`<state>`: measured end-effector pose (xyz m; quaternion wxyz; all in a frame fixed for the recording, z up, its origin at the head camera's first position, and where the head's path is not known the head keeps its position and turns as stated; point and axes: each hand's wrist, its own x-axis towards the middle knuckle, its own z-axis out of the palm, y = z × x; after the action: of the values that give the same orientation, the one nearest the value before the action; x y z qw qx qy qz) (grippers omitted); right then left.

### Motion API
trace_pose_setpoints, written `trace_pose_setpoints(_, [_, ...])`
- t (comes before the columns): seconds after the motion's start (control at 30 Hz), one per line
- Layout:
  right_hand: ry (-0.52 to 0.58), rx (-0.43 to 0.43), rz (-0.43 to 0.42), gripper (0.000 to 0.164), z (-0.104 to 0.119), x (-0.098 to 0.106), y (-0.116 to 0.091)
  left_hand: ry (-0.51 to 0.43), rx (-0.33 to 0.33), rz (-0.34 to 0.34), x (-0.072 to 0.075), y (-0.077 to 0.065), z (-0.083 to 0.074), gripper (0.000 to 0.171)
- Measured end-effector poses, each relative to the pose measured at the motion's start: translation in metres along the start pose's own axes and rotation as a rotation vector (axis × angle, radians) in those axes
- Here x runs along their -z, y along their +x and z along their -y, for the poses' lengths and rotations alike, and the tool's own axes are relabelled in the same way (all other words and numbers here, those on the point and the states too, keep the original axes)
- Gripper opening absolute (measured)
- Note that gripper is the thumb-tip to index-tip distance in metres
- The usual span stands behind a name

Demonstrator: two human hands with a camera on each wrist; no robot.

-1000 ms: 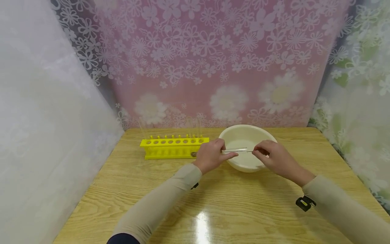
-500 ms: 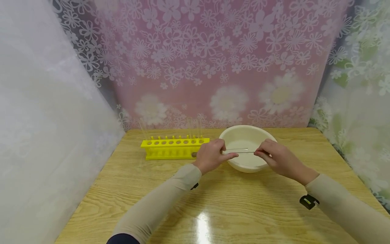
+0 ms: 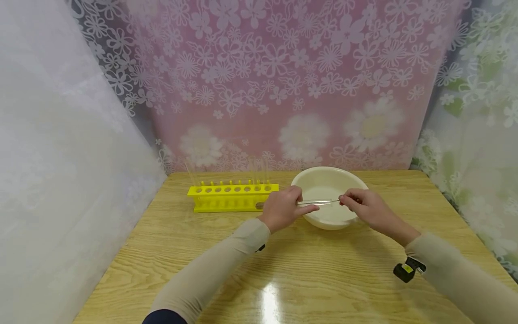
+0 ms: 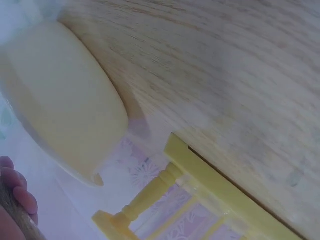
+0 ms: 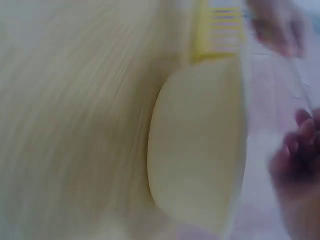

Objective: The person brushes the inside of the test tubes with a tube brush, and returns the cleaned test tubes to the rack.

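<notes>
Over the bowl, my left hand (image 3: 283, 208) grips a clear glass test tube (image 3: 317, 202), its mouth pointing right. A test tube brush (image 3: 259, 205) is inside the tube; its brownish bristles show beyond the left hand's far side. In the left wrist view the bristles (image 4: 19, 212) lie under the curled fingers. My right hand (image 3: 366, 207) pinches the brush's thin wire handle just outside the tube mouth. The right wrist view is blurred, with both hands joined by the thin line of tube and wire.
Below the hands stands a cream plastic bowl (image 3: 323, 180). To its left is a yellow test tube rack (image 3: 230, 191) with several holes; clear tubes stand at both of its ends. Everything rests on a wooden table (image 3: 323, 279), with floral curtains behind and beside it.
My right hand has shifted slightly right, still pinching the wire. The left hand and the tube have moved a little to the right too. The rack and bowl stay put.
</notes>
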<state>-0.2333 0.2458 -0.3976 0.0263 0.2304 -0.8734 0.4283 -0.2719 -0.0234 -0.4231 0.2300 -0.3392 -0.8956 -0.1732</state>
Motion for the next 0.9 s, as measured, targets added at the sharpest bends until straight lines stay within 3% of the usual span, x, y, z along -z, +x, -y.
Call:
trace_pose_setpoints(0.1, [-0.407,0.37,-0.185,0.028,-0.002,-0.002,-0.001,-0.062,0.054,0.027,0.002,0.001,0.001,0.045])
trace_pose_setpoints(0.23, [-0.693,0.732,-0.318,0.043,-0.005,0.0,0.002,-0.109,0.081,0.045,0.005,0.002,0.001,0.045])
trace_pose_setpoints(0.37, [-0.77,0.908,-0.354,0.04,-0.007,0.003,0.005,-0.118,0.08,0.058,0.005,0.001,0.002,0.046])
trace_pose_setpoints(0.47, [-0.761,0.93,-0.338,0.041,-0.007,0.004,0.005,-0.123,0.07,0.049,0.005,0.0,0.002,0.045])
trace_pose_setpoints(0.53, [-0.732,0.891,-0.32,0.041,-0.006,0.004,0.004,-0.117,0.058,0.033,0.005,-0.001,0.002,0.045])
trace_pose_setpoints(0.63, [-0.59,0.713,-0.239,0.031,-0.003,0.003,0.001,-0.078,0.037,0.016,0.005,0.0,0.002,0.045])
trace_pose_setpoints(0.77, [-0.222,0.277,-0.05,0.02,0.005,0.002,-0.004,-0.004,0.017,0.02,0.006,0.0,0.001,0.047])
trace_pose_setpoints(0.9, [0.296,-0.193,0.129,0.032,0.011,0.003,-0.002,0.084,-0.04,0.014,0.006,-0.001,-0.001,0.05])
